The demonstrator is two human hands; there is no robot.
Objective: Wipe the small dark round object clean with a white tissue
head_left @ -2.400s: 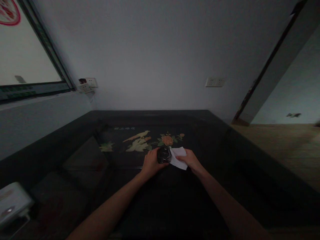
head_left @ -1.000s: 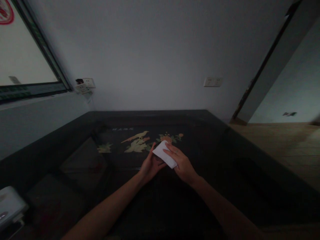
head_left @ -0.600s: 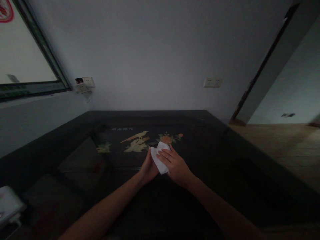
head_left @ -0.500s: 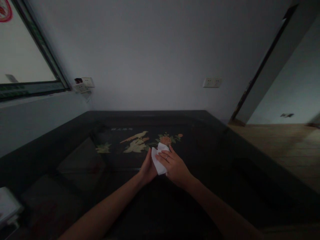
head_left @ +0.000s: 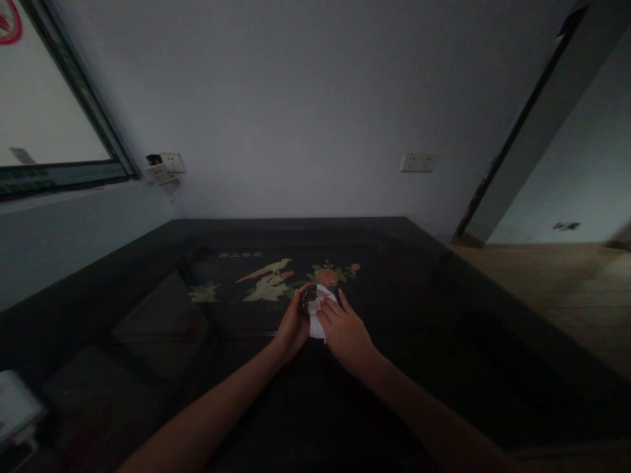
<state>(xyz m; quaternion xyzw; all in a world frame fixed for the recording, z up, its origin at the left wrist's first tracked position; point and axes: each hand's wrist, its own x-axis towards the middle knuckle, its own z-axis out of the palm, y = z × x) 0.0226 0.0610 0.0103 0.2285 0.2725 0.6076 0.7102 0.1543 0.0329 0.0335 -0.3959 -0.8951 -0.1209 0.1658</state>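
Note:
My left hand (head_left: 292, 326) curls around a small dark, shiny object (head_left: 307, 298). It looks glassy, but most of it is hidden by my fingers and the tissue, so its kind cannot be made out. A folded white tissue (head_left: 318, 324) is pressed against its right side. My right hand (head_left: 346, 332), with a ring on one finger, holds this tissue under bent fingers. Both hands are close together above the glossy black table (head_left: 394, 394), just in front of a printed flower and bird picture (head_left: 269, 286).
A white object (head_left: 18, 404) is cut off at the left edge. Behind the table is a pale wall with a double socket (head_left: 418, 162) on the right and a socket with a plug adapter (head_left: 162, 173) on the left. A window (head_left: 54, 98) is at upper left.
The tissue has shifted a little right and turned, uncovering part of the shiny object in my left hand. My right hand has slid slightly right; the left fingers have risen around the object.

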